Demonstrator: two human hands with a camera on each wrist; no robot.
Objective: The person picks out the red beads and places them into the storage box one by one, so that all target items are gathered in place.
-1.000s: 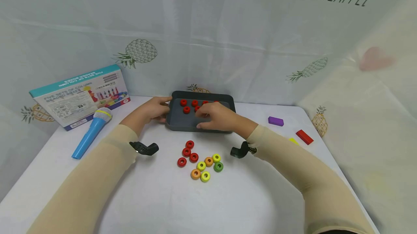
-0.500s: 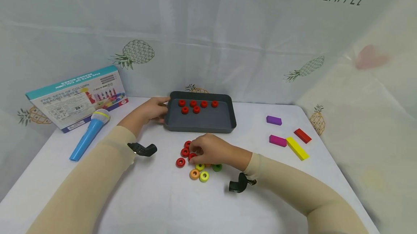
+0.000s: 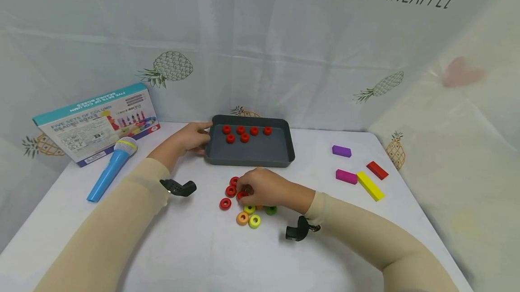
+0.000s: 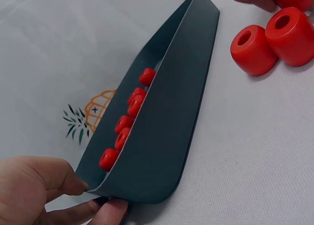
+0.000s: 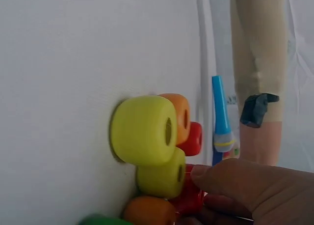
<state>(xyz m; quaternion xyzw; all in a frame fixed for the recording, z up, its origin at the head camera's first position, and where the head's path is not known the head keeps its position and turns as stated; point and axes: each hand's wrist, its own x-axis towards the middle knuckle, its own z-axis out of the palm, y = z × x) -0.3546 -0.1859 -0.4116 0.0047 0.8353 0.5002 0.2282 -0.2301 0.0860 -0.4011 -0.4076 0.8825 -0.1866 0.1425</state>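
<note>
At the far left a teal cardboard toy box (image 3: 96, 122) leans against the pineapple-print cloth backdrop (image 3: 260, 44), and a blue plastic toy microphone (image 3: 112, 167) lies just in front of it on the white table (image 3: 195, 251). The left hand (image 3: 191, 137) grips the left near corner of the dark grey plastic tray (image 3: 252, 152), thumb on the rim and fingers curled beneath, as the left wrist view shows. Six red ring-shaped beads (image 3: 243, 132) lie inside the tray along its far side. Just near the tray sits a loose cluster of beads: three red rings (image 3: 225, 203) to the left, with orange (image 3: 242, 218), yellow-green (image 3: 254, 221) and green (image 3: 270, 210) rings to the right. The right hand (image 3: 264, 188) rests over this cluster, its fingertips (image 5: 208, 173) curled down and pinching one red bead (image 3: 241, 195). Farther right, well apart from the beads, lie a purple block (image 3: 341, 150), a magenta block (image 3: 346, 176), a yellow bar (image 3: 370, 185) and a red block (image 3: 377, 169).
</note>
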